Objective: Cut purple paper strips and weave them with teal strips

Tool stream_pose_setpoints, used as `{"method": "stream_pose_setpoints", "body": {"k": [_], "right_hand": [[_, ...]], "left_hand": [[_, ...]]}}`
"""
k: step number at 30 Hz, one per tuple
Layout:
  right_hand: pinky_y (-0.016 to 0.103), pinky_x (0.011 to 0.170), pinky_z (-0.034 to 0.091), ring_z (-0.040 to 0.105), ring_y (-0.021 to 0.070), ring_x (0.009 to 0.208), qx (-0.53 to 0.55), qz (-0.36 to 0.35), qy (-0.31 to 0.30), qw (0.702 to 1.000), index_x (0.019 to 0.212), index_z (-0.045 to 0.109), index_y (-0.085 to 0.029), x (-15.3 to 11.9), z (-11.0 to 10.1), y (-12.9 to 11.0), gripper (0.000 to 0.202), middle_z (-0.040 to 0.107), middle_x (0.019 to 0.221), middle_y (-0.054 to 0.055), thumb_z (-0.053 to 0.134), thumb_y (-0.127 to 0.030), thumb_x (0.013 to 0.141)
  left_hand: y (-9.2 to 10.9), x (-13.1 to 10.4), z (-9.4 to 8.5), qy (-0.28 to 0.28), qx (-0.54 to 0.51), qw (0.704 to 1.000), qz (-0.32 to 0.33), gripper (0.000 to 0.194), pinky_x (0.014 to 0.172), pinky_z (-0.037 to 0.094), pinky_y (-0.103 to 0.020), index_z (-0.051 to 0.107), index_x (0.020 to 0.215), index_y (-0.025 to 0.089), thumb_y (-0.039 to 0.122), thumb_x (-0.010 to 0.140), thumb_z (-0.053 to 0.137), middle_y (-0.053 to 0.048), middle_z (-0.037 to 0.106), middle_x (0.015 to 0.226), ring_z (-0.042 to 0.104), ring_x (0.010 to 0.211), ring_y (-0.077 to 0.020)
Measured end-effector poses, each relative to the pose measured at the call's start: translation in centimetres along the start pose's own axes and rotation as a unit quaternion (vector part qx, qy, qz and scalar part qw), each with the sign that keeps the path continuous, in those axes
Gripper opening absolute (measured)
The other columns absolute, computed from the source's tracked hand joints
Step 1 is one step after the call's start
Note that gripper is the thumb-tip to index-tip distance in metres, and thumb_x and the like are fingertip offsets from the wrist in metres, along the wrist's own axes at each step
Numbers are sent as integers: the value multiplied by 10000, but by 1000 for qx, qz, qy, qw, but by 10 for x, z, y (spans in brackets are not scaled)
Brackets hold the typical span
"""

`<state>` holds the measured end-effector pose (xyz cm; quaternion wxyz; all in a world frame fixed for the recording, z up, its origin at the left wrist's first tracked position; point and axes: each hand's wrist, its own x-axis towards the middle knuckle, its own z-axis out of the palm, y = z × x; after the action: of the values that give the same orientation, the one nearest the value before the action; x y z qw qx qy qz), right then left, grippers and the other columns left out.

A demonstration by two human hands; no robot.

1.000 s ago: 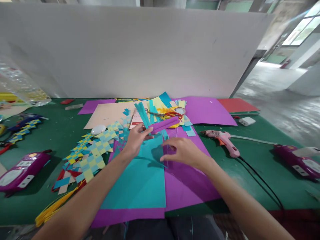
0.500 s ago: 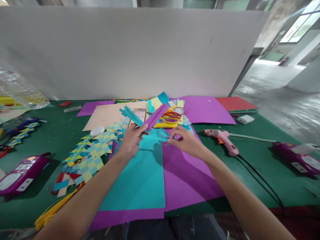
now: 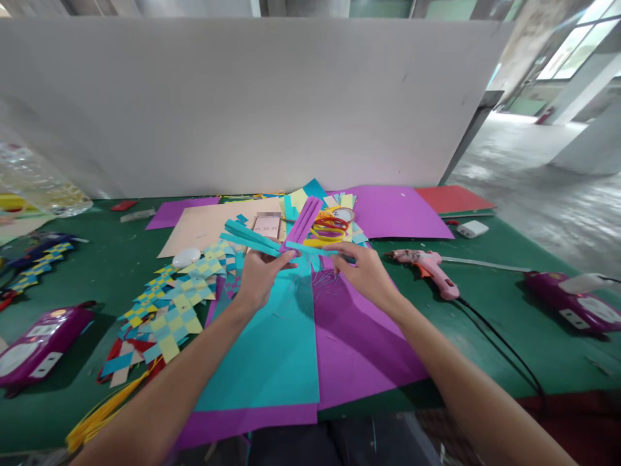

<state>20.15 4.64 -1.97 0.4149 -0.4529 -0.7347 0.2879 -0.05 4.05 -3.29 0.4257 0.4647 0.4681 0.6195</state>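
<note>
As a flat turquoise paper sheet (image 3: pixel 266 362) and a purple paper sheet (image 3: pixel 363 353) are covering the near middle of a green counter (image 3: pixel 485 343), a person is working with both bare hands above their farther part. The left hand (image 3: pixel 259 279) is gripping, fingers closed, the meeting ends of long purple paper-like strips (image 3: pixel 305 223), which are pointing away, and a fanned bundle of turquoise paper-like strips (image 3: pixel 247 237), which is spreading leftward. The right hand (image 3: pixel 359 268) is pinching the outer end of a single narrow turquoise strip (image 3: pixel 310 248) between its fingers, the other end reaching the foot of the purple ones. The step in hand is seemingly the crossing of strips, one colour over another; the next move is calling for a steady left grip and careful right-hand guidance of the loose strip. Just beyond, red-handled scissors (image 3: pixel 332 223) and a phone (image 3: pixel 268 225) are lying among scraps, while a broad white panel (image 3: pixel 242 103) is standing behind everything.
</note>
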Motion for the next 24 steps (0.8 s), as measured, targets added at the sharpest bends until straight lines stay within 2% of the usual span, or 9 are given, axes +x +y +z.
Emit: {"method": "stream_pose_setpoints", "body": {"k": [4,7,10,14,17,19,21,24], "right_hand": [[272,625,410,610,159,585,-83,1,21,996,785,692,-187,-1,0,1,150,679,638,19,568,-251,842],[276,678,421,599,152,564,-92,-17,19,995,757,642,-191,-1,-2,2,165,645,572,-1,522,-212,869],[278,713,421,608,154,613,-88,-29,5,996,773,583,-195,-1,-2,1,147,655,609,0,482,-174,878],[268,660,425,640,165,698,-37,-31,-5,999,901,549,-187,-3,0,-1,123,685,768,36,434,-154,876],[271,659,457,660,164,748,32,-21,-29,999,1123,536,-176,-3,3,1,324,674,837,47,387,-110,844],[260,606,461,642,148,695,80,-5,-50,996,1214,509,-168,-2,5,2,436,650,832,43,358,-95,811],[246,551,436,588,126,606,106,7,-51,993,1166,539,-152,-1,6,4,429,615,786,27,366,-101,776],[238,535,384,500,104,547,91,23,-29,995,926,602,-156,1,7,3,275,569,690,-7,409,-116,734]], "left_hand": [[-3,0,-1,27,-1,999,20,322,592,605,-300,588,797,161,256,599,824,49,591,670,636,586,-129],[1,-2,0,12,7,1000,7,336,601,599,-306,587,805,168,277,597,827,43,605,681,663,629,-154],[5,-4,4,-14,24,999,-19,324,616,594,-316,625,806,163,304,597,829,10,653,709,683,687,-187],[6,-9,9,-43,39,997,-48,239,622,587,-311,676,697,148,327,622,817,-21,677,698,662,663,-183],[8,-12,11,-76,47,994,-62,224,606,575,-307,707,692,147,353,658,790,-34,681,684,651,637,-182],[9,-14,12,-89,51,992,-67,231,591,564,-299,715,708,144,359,662,786,-45,686,684,651,636,-187],[10,-15,13,-93,58,992,-69,232,571,553,-290,711,702,141,355,657,787,-52,688,677,652,638,-193],[10,-16,13,-107,68,989,-72,218,550,538,-282,707,687,145,348,660,782,-59,697,679,658,640,-199]]}}
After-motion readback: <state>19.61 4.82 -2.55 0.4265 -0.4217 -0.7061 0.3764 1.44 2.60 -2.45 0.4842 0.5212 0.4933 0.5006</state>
